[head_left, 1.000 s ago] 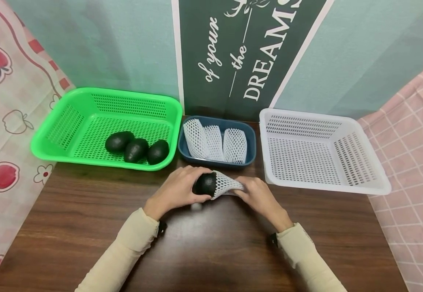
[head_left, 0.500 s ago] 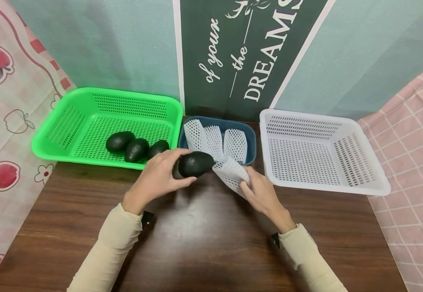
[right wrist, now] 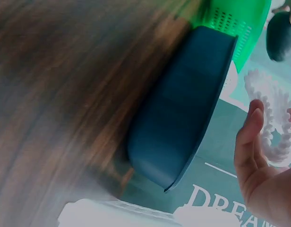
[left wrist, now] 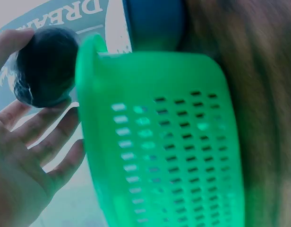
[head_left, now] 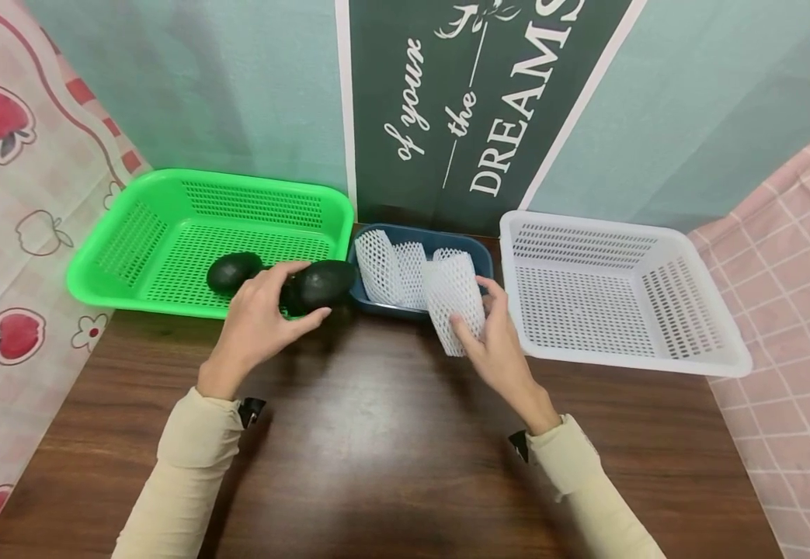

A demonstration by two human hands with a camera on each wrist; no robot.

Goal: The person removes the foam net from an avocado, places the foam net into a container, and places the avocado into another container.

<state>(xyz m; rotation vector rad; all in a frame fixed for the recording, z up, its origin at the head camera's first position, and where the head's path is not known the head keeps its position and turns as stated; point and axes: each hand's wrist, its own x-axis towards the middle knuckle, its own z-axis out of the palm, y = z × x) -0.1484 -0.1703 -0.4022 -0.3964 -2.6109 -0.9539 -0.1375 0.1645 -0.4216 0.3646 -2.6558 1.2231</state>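
Observation:
My left hand (head_left: pixel 258 314) grips a dark avocado (head_left: pixel 324 284) between thumb and fingers, over the near right corner of the green basket (head_left: pixel 86 291). In the left wrist view the avocado (left wrist: pixel 47 66) shows beside the basket's rim, with several fingers spread under it. Another avocado (head_left: pixel 233 272) lies in the basket; others are mostly hidden behind the left hand. My right hand (head_left: pixel 498 341) pinches a white foam net sleeve (head_left: pixel 455 299) at the front of the blue tray (head_left: pixel 481 256). Seen from the right wrist, that sleeve (right wrist: pixel 273 118) gapes open at its end, with no fruit inside.
More white foam net sleeves (head_left: pixel 380 268) lie in the blue tray. To the right of it stands a white basket (head_left: pixel 628 361) with slotted sides. A wooden table (head_left: pixel 370 466) stretches toward the front, and a teal backdrop (head_left: pixel 237 93) closes off the back.
The avocado has come out of the net sleeve. My left hand has carried it left to the green basket, while my right hand keeps the sleeve and has shifted slightly toward the tray.

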